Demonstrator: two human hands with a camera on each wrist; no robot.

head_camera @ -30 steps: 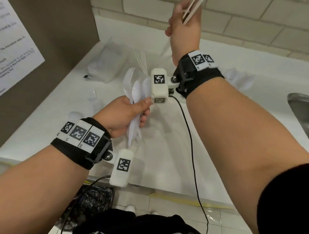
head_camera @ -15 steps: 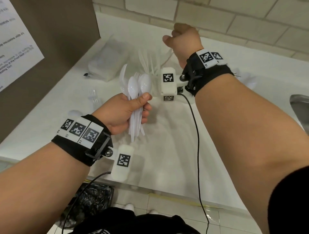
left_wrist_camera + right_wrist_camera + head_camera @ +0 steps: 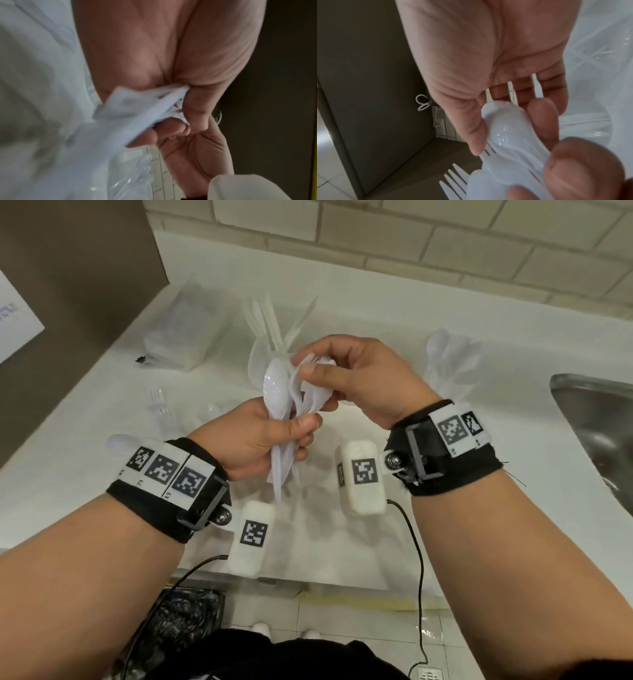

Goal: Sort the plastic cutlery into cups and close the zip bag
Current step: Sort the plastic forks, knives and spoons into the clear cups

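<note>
My left hand (image 3: 294, 436) grips a bundle of white plastic cutlery (image 3: 282, 402) by the handles, heads up, above the counter's middle. The handles (image 3: 137, 108) stick out below the fist in the left wrist view. My right hand (image 3: 317, 374) pinches the heads of that bundle. Its thumb and fingers close on a spoon bowl (image 3: 506, 128), with fork tines (image 3: 453, 181) beside it. Just behind the hands stands a clear cup (image 3: 257, 361) with upright cutlery in it. A second cup with spoons (image 3: 448, 361) stands at the right. The zip bag (image 3: 181, 337) lies at the back left.
Loose forks (image 3: 161, 405) and a spoon (image 3: 120, 443) lie on the white counter (image 3: 205, 481) at the left. A steel sink (image 3: 596, 422) opens at the right edge. A brown panel bounds the left and a tiled wall the back.
My right hand came down from high over the back cup, where it held cutlery, and now pinches the bundle's heads. My left hand kept its grip and rose slightly.
</note>
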